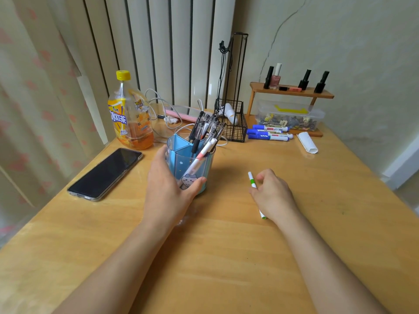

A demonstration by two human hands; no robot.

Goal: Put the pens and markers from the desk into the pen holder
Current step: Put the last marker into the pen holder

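Observation:
A clear blue pen holder point(200, 165) with a cartoon cat stands mid-desk, with several black pens and one pink-and-white pen inside. My left hand point(169, 184) is wrapped around its left and front side. To its right, my right hand point(273, 194) is closed on a white marker with green bands point(252, 180); the marker lies low over the desk, its tip pointing away and its tail showing under my wrist. Three blue-capped markers point(268, 133) lie side by side at the back right of the desk.
A phone point(105, 173) lies at the left, with a tea bottle point(130, 114) behind it. Behind the holder are a black wire basket point(235, 130) and white cables. A wooden shelf point(292, 92) with nail polish, a clip box point(290, 116) and a paper roll point(307, 142) stand at the back right.

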